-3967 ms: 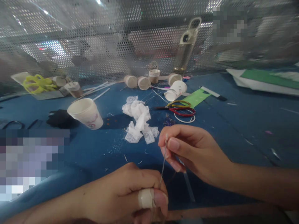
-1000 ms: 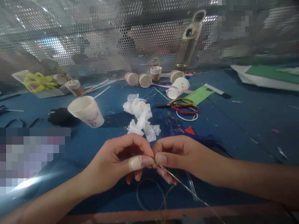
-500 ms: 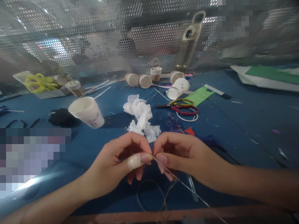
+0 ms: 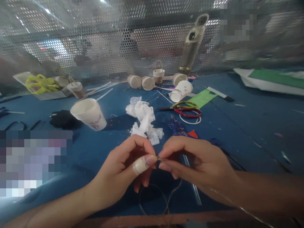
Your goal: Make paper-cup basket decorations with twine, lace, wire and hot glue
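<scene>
A thin, twine-like string (image 4: 175, 189) runs down from between my hands and loops over the table's near edge. My left hand (image 4: 133, 167) pinches its end between thumb and forefinger; a pale bandage (image 4: 140, 166) wraps that thumb. My right hand (image 4: 197, 161) pinches the same string close beside the left fingertips. A paler strand (image 4: 229, 201) trails across the right wrist toward the lower right. Just behind the fingers lies crumpled white lace (image 4: 144, 115). A clear glue stick (image 4: 193, 183) rests beneath my right hand.
Scissors (image 4: 184, 109) with red and yellow handles lie beyond the right hand. Stacked paper cups (image 4: 88, 114) lean at left; another paper cup (image 4: 181, 91) lies on its side. Small cup baskets (image 4: 158, 76) and a bottle (image 4: 191, 47) stand by the perforated metal screen (image 4: 95, 41).
My right fingers have shifted to pinch the string with thumb and forefinger tips facing the left ones. The pale strand now passes under or over the right wrist, further to the right.
</scene>
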A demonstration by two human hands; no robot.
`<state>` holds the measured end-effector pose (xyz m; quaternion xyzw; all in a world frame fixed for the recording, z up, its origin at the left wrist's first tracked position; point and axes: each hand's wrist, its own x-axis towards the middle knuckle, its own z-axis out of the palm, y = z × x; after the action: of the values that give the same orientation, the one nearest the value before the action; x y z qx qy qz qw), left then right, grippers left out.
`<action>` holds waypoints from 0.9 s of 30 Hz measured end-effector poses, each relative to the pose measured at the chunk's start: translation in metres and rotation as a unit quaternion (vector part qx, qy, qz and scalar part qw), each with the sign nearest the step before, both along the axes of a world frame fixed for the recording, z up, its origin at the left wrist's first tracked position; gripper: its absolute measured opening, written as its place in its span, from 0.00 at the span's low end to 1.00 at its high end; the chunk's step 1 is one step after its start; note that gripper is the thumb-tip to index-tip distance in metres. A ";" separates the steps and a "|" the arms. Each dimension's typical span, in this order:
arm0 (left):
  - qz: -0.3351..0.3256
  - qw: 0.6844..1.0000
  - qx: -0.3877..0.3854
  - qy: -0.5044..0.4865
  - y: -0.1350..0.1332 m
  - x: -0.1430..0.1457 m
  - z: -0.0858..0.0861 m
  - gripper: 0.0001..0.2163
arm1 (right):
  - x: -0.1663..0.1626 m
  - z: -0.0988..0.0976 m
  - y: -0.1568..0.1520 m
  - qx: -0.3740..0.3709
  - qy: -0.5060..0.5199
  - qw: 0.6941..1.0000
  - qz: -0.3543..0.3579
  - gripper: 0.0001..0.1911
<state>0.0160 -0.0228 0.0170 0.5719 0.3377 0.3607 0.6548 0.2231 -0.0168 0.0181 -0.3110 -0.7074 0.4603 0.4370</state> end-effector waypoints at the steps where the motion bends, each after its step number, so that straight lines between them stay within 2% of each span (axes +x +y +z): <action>1: 0.000 1.000 0.002 0.002 0.000 0.000 0.000 0.10 | 0.000 0.000 0.000 0.016 -0.001 1.000 -0.003 0.02; 4: -0.002 1.000 0.014 0.006 -0.001 -0.001 -0.001 0.10 | 0.001 -0.001 0.000 0.055 -0.004 0.998 -0.012 0.01; 10: 0.000 0.998 0.054 0.008 -0.003 -0.002 -0.002 0.08 | 0.000 -0.001 -0.002 0.050 -0.012 0.999 -0.009 0.03; 13: 0.010 0.998 0.056 0.014 -0.003 0.000 -0.003 0.08 | -0.001 0.000 -0.002 0.072 -0.027 0.997 -0.026 0.01; 17: 0.032 0.997 0.062 0.016 -0.003 0.002 -0.002 0.09 | 0.001 0.000 -0.001 0.094 -0.048 0.994 -0.037 0.04; 20: 0.035 0.997 0.064 0.026 -0.002 0.003 -0.001 0.10 | 0.003 0.000 -0.002 0.079 -0.059 0.995 -0.018 0.01; 27: 0.051 0.992 0.094 0.060 -0.003 0.001 -0.002 0.09 | 0.004 0.003 -0.002 0.026 -0.044 0.999 0.003 0.05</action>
<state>0.0167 -0.0260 0.0152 0.6331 0.3698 0.3891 0.5577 0.2266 -0.0188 0.0207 -0.3179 -0.7386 0.4288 0.4117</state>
